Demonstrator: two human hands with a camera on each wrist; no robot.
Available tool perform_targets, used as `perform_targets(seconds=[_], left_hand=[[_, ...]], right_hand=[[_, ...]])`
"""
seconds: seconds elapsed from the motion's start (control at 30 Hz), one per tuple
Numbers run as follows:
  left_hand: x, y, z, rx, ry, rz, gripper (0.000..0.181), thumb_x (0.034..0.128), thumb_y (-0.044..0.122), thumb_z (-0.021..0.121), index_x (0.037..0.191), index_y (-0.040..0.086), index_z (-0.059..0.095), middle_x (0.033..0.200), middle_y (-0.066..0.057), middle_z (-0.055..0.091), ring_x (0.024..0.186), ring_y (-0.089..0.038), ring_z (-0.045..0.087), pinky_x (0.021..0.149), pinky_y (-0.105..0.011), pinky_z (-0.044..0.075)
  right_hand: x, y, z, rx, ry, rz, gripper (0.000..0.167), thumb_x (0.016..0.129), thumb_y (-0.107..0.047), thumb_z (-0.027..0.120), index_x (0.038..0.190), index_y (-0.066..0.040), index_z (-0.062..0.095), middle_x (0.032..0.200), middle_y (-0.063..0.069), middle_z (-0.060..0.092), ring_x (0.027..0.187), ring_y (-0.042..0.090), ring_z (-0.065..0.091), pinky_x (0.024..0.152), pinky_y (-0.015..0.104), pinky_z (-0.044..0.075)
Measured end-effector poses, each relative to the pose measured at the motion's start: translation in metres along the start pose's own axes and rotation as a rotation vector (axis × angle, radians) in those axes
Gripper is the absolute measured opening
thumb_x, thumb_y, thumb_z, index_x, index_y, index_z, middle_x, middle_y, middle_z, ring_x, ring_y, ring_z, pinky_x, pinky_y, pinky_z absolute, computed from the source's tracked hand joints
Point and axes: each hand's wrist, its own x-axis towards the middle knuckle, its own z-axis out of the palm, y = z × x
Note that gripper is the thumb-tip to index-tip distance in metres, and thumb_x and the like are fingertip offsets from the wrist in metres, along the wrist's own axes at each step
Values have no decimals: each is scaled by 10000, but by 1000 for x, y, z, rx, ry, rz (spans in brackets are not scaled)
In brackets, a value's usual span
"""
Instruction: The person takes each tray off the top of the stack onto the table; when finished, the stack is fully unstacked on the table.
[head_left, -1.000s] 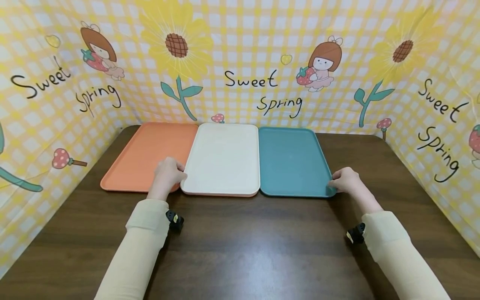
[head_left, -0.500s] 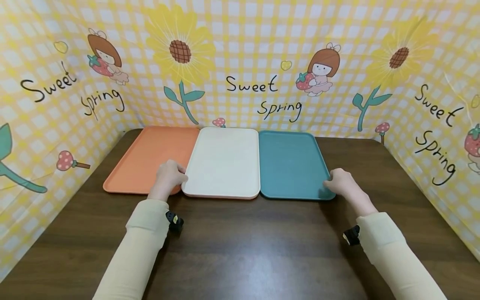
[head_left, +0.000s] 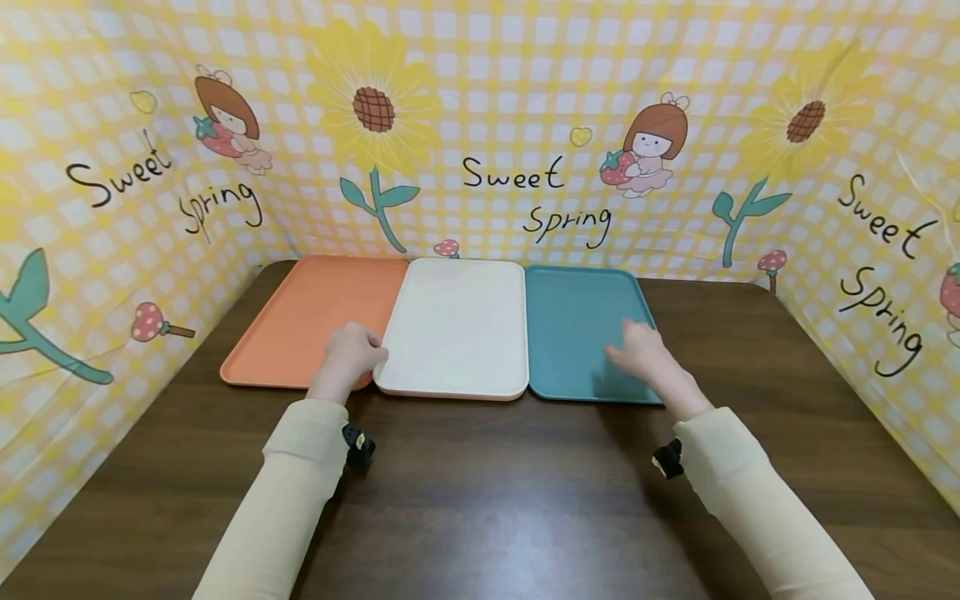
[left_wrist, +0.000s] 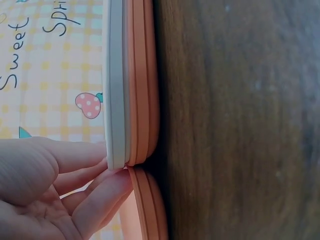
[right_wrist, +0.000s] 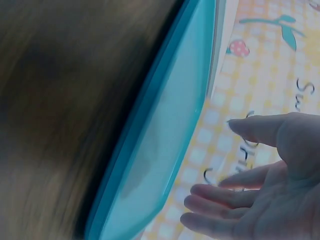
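A white tray point(head_left: 457, 329) lies between an orange tray point(head_left: 330, 287) on the left and a teal tray point(head_left: 585, 321) on the right. My left hand point(head_left: 348, 358) pinches the white tray's left edge near its front corner. In the left wrist view, the left hand's point(left_wrist: 65, 185) thumb and fingers meet at the white tray's rim point(left_wrist: 116, 100), which sits on top of another orange tray point(left_wrist: 142, 90). Above the teal tray's right front part hovers my right hand point(head_left: 645, 354). Its fingers are apart and hold nothing in the right wrist view, where the hand point(right_wrist: 270, 185) is beside the teal tray point(right_wrist: 160, 130).
The trays lie side by side toward the back of a dark wooden table point(head_left: 480, 500). Yellow checked cloth point(head_left: 510, 100) printed with flowers and lettering stands behind the table and along both sides.
My right hand has let go of the teal tray's right edge and moved left over that tray. My left hand keeps its pinch on the white tray. The head view has shifted slightly.
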Motion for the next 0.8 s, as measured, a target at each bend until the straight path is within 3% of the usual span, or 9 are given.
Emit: perform_targets(seconds=[0.17, 0.3, 0.53, 0.63, 0.73, 0.8], left_hand=[[0, 1, 1, 10, 9, -10, 305, 826, 137, 526, 523, 101, 546, 495, 26, 409, 527, -171, 370, 472, -246, 300], [-1, 1, 0, 18, 13, -13, 278, 870, 169, 523, 666, 60, 678, 639, -22, 547, 637, -209, 455, 525, -255, 354], [-2, 2, 0, 39, 2, -27, 352, 922, 204, 498, 631, 61, 636, 565, -20, 490, 604, -207, 434, 521, -265, 344], [-3, 2, 1, 44, 14, -27, 325, 924, 212, 498, 748, 55, 721, 735, -93, 641, 677, -224, 508, 567, -272, 391], [-4, 2, 0, 31, 17, -32, 309, 923, 211, 499, 878, 37, 751, 944, -147, 689, 750, -234, 554, 607, -278, 423], [-5, 3, 1, 18, 16, -38, 316, 922, 197, 492, 793, 45, 736, 810, -128, 672, 684, -217, 524, 574, -269, 399]], right_hand=[[7, -21, 15, 7, -26, 64, 762, 991, -327, 409, 1469, 92, -11, 1484, 369, 135, 1360, 534, 115, 1077, 615, 223], [12, -36, 28, -3, -51, 62, 757, 998, -384, 372, 1484, 57, -5, 1506, 335, 128, 1380, 512, 100, 1080, 622, 214], [18, -63, 47, -13, -109, 41, 752, 989, -427, 380, 1492, 37, 69, 1524, 285, 167, 1402, 463, 135, 1107, 589, 208], [19, -74, 52, -16, -132, 28, 745, 987, -433, 387, 1493, 30, 95, 1531, 263, 176, 1412, 439, 139, 1110, 569, 225], [21, -82, 57, -27, -150, 19, 740, 987, -433, 388, 1492, 29, 107, 1534, 256, 175, 1417, 426, 138, 1112, 550, 240], [21, -85, 59, -30, -157, 15, 738, 986, -433, 389, 1491, 30, 113, 1535, 255, 174, 1420, 419, 136, 1116, 537, 245]])
